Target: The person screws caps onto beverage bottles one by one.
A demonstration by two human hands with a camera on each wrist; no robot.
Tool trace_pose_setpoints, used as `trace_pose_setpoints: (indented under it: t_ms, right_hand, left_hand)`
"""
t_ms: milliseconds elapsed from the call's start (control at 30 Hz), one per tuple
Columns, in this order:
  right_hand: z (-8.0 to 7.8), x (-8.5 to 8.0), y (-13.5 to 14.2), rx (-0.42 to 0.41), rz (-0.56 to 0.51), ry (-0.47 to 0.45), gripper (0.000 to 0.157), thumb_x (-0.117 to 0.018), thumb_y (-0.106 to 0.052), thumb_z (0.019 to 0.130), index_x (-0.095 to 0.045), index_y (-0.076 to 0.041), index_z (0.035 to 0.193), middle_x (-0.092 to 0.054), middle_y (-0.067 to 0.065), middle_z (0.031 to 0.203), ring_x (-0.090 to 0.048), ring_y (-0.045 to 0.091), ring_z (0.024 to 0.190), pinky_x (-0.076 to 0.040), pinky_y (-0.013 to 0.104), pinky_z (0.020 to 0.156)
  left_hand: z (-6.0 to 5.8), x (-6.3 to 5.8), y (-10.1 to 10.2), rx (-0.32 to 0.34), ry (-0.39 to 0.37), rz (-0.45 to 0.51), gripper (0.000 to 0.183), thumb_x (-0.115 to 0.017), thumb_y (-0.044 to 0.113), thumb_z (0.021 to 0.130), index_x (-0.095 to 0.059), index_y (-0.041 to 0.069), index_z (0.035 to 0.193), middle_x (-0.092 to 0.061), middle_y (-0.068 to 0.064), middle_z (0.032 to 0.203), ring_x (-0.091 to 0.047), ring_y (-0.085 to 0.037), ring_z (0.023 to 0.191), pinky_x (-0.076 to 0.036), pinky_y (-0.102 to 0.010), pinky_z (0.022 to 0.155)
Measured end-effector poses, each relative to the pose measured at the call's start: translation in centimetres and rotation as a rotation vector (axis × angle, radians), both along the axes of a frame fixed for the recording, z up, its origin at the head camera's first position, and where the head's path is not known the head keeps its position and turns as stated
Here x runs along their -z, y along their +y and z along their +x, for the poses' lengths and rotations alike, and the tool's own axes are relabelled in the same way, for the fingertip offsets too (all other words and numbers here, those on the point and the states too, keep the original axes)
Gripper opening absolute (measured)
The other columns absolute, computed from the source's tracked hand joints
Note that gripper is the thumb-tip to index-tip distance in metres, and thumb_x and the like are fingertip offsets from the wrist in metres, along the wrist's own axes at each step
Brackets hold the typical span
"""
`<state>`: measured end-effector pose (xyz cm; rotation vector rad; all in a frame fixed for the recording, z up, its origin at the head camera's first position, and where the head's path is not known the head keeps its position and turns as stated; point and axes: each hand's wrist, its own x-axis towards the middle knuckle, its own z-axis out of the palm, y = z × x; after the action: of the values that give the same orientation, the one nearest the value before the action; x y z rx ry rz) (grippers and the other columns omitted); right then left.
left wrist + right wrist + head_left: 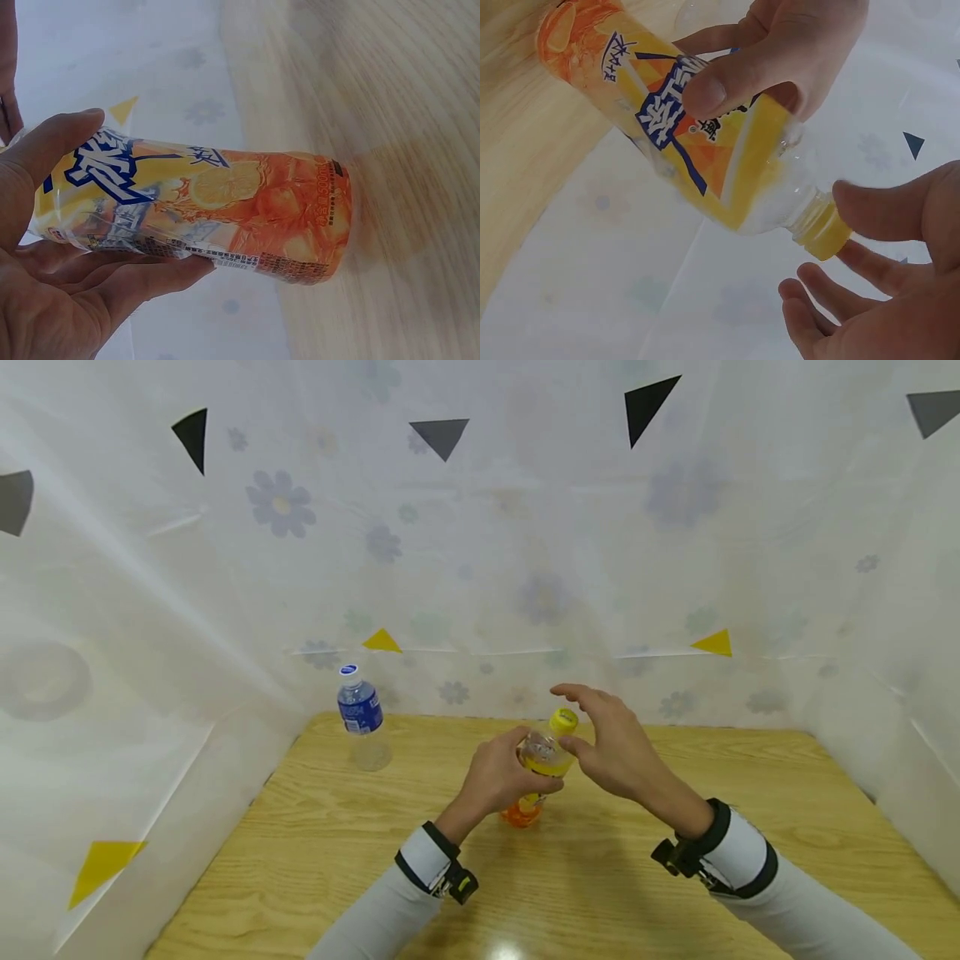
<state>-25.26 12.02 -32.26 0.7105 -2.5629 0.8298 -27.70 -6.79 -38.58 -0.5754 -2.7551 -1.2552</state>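
Two hands meet: left hand grips bottle (tilted), right fingers spread beside cap.

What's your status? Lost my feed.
Left hand grips orange bottle. Right hand open at its yellow cap. Water bottle stands apart, nothing obstructing.

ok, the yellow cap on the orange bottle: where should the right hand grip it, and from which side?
Pinch the cap round its ribbed side wall, thumb opposite the fingers, coming in along the neck from the cap end. The bottle is tilted, base toward the table, and the left hand grips the label, so only the cap end is free. The right hand is open beside it.
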Motion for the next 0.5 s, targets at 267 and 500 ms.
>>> trace_pose_setpoints:
  t_ms: [267,500]
  right_hand:
    - [0.28,-0.16,0.03,-0.062,0.003,0.021,0.055,-0.049,0.02,0.087,-0.064,-0.008,0.132,-0.064,0.016,0.135,-0.057,0.041,0.123,-0.051,0.051,0.087]
    - [0.17,0.2,0.21,-0.062,-0.019,0.061,0.052,-0.048,0.023,0.085,-0.068,-0.004,0.125,-0.067,0.016,0.126,-0.061,0.039,0.116,-0.054,0.049,0.084]
  left_hand:
    - [0.08,-0.07,-0.02,-0.012,-0.023,0.008,0.06,-0.089,0.04,0.076,-0.064,0.018,0.125,-0.072,0.001,0.099,-0.066,-0.009,0.079,-0.053,-0.025,0.062]
    - [0.14,-0.11,0.08,0.007,-0.019,0.025,0.058,-0.089,0.039,0.076,-0.064,0.017,0.123,-0.073,0.0,0.1,-0.067,-0.009,0.079,-0.053,-0.025,0.061]
